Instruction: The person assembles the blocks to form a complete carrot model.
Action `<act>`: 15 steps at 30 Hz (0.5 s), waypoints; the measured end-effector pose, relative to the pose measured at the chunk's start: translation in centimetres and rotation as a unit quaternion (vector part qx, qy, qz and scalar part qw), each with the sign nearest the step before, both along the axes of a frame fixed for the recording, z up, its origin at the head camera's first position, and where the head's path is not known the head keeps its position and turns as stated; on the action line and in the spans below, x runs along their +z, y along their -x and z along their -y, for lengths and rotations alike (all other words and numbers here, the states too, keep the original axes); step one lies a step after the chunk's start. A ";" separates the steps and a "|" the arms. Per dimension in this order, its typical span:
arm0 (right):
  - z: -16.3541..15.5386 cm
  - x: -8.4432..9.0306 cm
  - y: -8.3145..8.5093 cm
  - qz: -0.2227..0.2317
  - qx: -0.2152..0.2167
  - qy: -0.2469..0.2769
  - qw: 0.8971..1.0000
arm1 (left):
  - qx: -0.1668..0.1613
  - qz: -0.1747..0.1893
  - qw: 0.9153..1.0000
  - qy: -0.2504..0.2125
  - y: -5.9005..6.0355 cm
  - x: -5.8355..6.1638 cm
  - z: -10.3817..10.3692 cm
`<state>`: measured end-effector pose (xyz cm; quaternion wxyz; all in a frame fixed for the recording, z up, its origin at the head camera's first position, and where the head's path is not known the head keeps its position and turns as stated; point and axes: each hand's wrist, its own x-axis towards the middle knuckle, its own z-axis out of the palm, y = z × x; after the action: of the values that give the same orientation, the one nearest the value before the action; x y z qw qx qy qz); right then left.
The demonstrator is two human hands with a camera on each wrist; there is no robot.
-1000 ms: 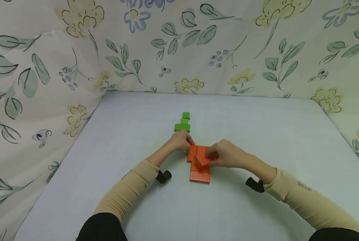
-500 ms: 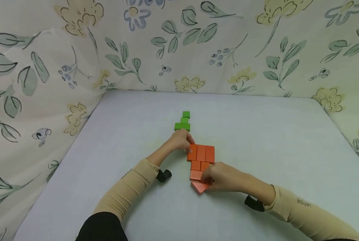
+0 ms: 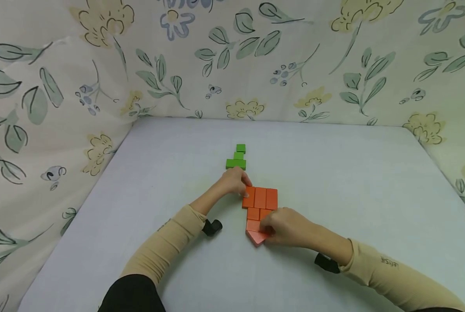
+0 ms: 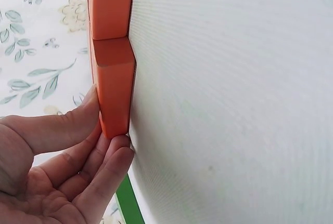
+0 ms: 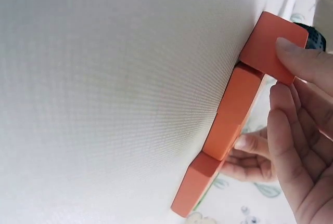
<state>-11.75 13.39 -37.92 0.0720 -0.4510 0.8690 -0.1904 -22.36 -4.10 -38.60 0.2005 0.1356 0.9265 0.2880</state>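
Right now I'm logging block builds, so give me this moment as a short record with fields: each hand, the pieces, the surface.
left hand: left hand presses its fingertips against the far left corner of the orange blocks
right hand: right hand pinches the triangular orange block at the near tip
orange layout: flat, rows narrowing toward the person
green blocks: green blocks lie beyond the left hand
surface: pale table

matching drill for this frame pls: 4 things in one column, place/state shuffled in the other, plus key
1. green blocks
2. triangle block
3. left hand
4. right hand

A. pressed against the top-left corner of the orange blocks
B. near tip of the orange shape
C. fingers on the triangle block
D. far end, beyond the orange rows

Pairs: 1-D, 2-B, 3-A, 4-C
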 end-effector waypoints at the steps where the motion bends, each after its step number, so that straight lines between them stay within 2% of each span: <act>1: 0.0 0.0 0.0 -0.002 -0.001 -0.001 1.000 | 0.001 0.001 1.000 0.000 0.0 0.0 0.0; 10: 0.1 0.0 0.1 -0.003 -0.003 -0.005 1.000 | 0.000 0.002 1.000 -0.001 0.1 0.0 0.1; 15: -0.1 0.3 0.1 0.002 -0.010 -0.025 1.000 | -0.003 0.001 1.000 -0.001 0.1 0.0 0.1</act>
<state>-11.84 13.46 -37.63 0.0827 -0.4403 0.8776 -0.1705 -22.46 -4.18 -38.65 0.2016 0.1382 0.9257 0.2887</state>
